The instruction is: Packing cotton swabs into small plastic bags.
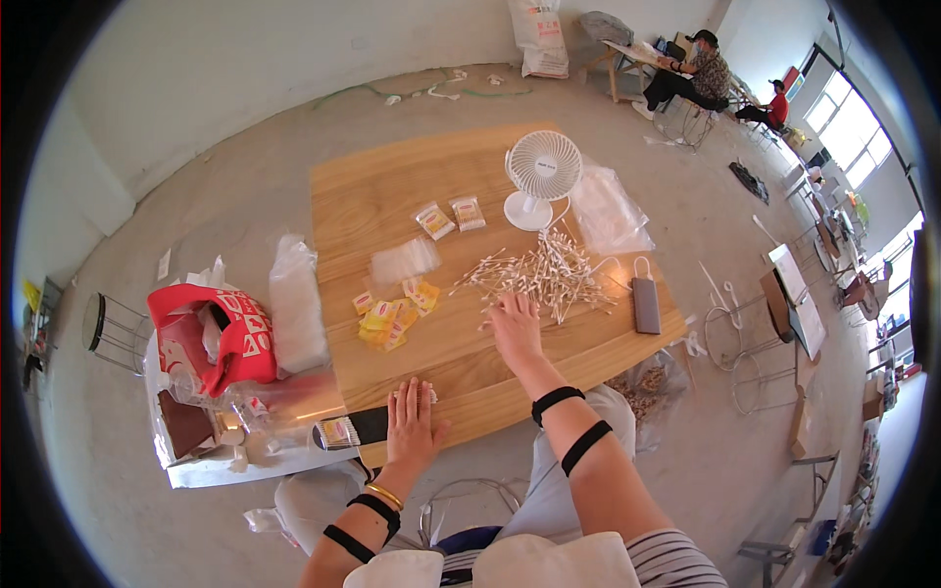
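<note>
The two hands are held well apart over a wooden table (475, 387). The right hand (517, 328) is placed at the near left edge of a loose pile of cotton swabs (564, 274), its fingers bent down to the swabs; whether any swab is pinched cannot be told. The left hand (414, 431) is laid palm down at the near edge, fingers stretched forward, and a small bundle of swabs (429, 393) is partly covered by it; whether that bundle is gripped cannot be told.

Just left of the left hand, a filled swab packet (339, 432) is seen on a dark strip (370, 427). Beyond that hand, yellow printed cards (389, 321) are scattered, with small clear bags (405, 261) laid behind them and two more swab packets (451, 216) farther off. Past the right hand, behind the pile, a white desk fan (544, 167) is stood beside clear plastic bags (610, 211). To the right of that hand, a grey power bank (646, 305) is set down. Well left of the left hand, a red bag (257, 343) is placed.
</note>
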The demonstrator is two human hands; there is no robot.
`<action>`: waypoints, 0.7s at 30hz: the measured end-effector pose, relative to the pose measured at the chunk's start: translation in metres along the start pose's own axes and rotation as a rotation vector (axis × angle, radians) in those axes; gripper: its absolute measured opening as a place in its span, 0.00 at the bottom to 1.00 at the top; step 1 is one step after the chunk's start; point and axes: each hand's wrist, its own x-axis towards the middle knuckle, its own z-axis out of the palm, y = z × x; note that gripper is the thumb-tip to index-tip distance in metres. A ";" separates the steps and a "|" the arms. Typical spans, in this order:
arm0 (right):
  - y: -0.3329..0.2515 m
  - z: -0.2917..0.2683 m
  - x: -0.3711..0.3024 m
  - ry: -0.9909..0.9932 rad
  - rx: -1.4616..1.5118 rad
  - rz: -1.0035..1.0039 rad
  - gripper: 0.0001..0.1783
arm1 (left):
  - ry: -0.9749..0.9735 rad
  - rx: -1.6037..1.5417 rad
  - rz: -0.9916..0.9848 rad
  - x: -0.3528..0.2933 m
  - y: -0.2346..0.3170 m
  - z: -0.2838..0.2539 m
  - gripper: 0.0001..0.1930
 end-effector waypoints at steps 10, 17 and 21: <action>-0.099 -0.002 -0.049 -0.101 0.582 0.035 0.11 | 0.084 -0.009 0.027 -0.006 0.005 0.002 0.42; -0.048 -0.030 -0.053 -0.153 0.326 -0.050 0.21 | 0.067 0.004 0.009 -0.009 0.005 -0.005 0.41; -0.070 -0.023 -0.055 -0.243 0.388 -0.140 0.25 | 0.073 -0.012 0.001 -0.010 0.004 -0.003 0.41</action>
